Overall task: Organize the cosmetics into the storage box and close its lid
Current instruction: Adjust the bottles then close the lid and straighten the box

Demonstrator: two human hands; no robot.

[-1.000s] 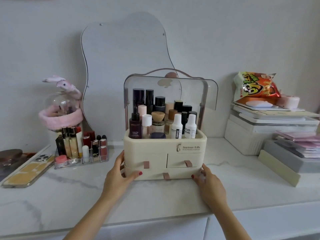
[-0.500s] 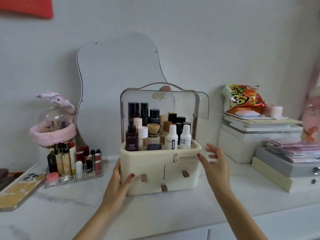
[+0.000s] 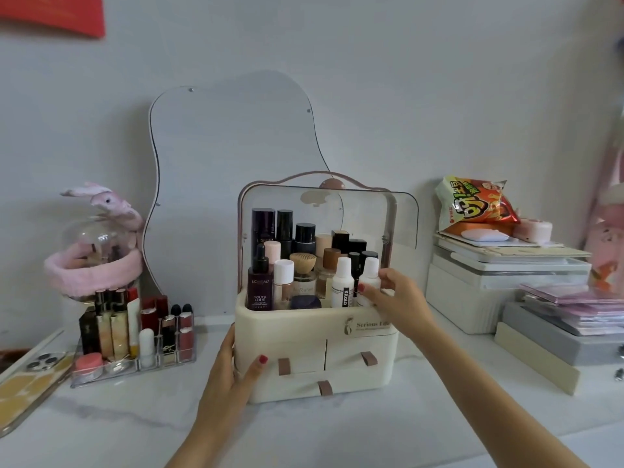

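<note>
Head view: left hand (image 3: 233, 373) presses storage box (image 3: 337, 336) side, fingers straight; right hand (image 3: 398, 302) pinches white bottle (image 3: 369, 282).

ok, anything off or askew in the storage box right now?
Nothing spilled or tipped. Bottles stand upright in the storage box; its clear lid is still raised. Left hand holds the box's side; right hand reaches the rightmost white bottle.
</note>
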